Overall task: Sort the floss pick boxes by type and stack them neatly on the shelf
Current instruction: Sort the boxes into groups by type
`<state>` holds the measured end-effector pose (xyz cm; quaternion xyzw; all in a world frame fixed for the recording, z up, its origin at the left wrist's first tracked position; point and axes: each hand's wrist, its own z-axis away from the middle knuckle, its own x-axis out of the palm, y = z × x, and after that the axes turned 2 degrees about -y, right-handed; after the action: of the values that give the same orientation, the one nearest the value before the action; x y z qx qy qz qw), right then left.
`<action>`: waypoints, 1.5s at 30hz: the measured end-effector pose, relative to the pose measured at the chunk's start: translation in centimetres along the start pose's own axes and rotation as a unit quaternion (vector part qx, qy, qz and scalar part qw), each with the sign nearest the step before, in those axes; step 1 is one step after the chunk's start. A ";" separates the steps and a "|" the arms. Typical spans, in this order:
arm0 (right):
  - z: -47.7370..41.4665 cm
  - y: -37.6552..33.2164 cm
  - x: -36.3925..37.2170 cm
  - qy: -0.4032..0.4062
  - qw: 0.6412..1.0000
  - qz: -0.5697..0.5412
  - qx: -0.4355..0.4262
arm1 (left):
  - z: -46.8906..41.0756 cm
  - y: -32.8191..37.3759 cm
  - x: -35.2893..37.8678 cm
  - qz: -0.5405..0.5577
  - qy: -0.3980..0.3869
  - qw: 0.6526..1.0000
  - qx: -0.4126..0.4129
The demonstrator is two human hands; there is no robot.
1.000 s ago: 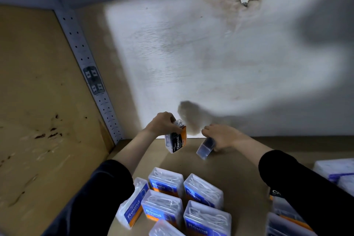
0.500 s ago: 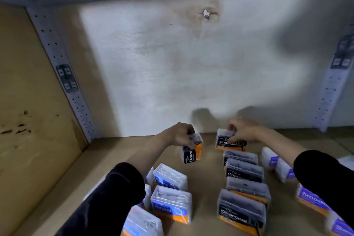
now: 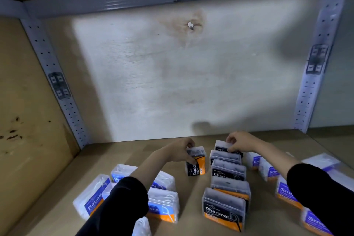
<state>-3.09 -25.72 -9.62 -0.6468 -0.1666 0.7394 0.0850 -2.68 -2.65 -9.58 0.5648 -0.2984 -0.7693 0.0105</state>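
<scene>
Wide shelf board (image 3: 118, 151); down the lower centre runs the Charcoal row (image 3: 228, 172), labels facing us. The right hand (image 3: 239, 142) curls its fingers onto the rearmost box (image 3: 222, 144). The left hand (image 3: 180, 152) grips a stray Charcoal box (image 3: 196, 165), long axis upright, just left of the row. It looks to need turning crosswise to match.

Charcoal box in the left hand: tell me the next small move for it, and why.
Probably turn the Charcoal box in the left hand label-forward and set it down against the Charcoal row. It is held on end just left of that row, away from the Round boxes, while the right hand grips the row's rearmost box.
</scene>
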 end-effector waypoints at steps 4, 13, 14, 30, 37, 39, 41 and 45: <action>0.0 0.0 0.0 -0.012 1.000 -0.019 -0.005 | 0.2 -1.8 0.7 0.057 0.000 0.997 -0.046; -0.2 0.3 -0.3 -0.033 0.999 -0.025 -0.009 | -0.4 -1.9 0.7 0.048 0.055 0.997 -0.035; -0.2 0.4 -0.2 -0.033 0.999 -0.028 -0.011 | -0.4 -1.7 0.4 0.026 0.063 0.997 -0.029; 0.6 0.6 -0.3 -0.062 0.996 -0.032 -0.060 | -0.8 -1.2 0.5 -0.043 0.080 0.995 -0.041; 0.7 0.3 -0.3 -0.094 0.991 -0.033 -0.084 | -1.1 -1.5 1.0 -0.036 0.077 0.996 -0.026; 0.7 0.3 -0.1 -0.084 0.992 -0.036 -0.086 | -1.4 -1.3 1.2 -0.045 0.078 0.996 -0.022; 0.8 0.3 0.2 -0.059 0.994 -0.033 -0.085 | -1.7 -1.1 1.4 -0.048 0.080 0.995 -0.020; 0.8 0.5 0.6 -0.030 0.996 -0.028 -0.084 | -2.4 -0.5 1.8 -0.053 0.086 0.995 -0.012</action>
<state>-3.91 -26.09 -10.23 -0.6246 -0.2484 0.7390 0.0459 -1.13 -3.97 -11.83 0.6436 -0.2568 -0.7210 0.0024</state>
